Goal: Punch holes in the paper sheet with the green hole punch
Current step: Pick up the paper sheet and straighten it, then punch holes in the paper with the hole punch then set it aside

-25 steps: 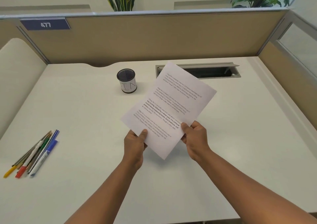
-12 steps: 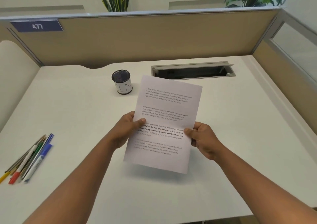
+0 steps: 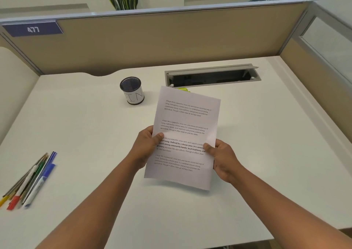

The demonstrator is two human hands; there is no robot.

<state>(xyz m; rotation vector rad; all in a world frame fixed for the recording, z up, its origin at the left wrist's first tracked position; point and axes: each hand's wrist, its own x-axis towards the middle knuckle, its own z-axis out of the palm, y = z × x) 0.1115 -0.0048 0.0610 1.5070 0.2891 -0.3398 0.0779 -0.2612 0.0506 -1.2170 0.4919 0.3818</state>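
Above our white table [image 3: 76, 126] we hold the paper sheet [image 3: 187, 126], left hand [image 3: 145, 146] and right hand [image 3: 222, 160] each pinching a side edge; the green hole punch [image 3: 183, 89] peeks out behind its top edge.

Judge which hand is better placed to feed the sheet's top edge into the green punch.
Neither alone, slightly the right. Both the left hand and right hand pinch the paper sheet at mid-height. Only a sliver of the green hole punch shows past the top edge, right of centre.
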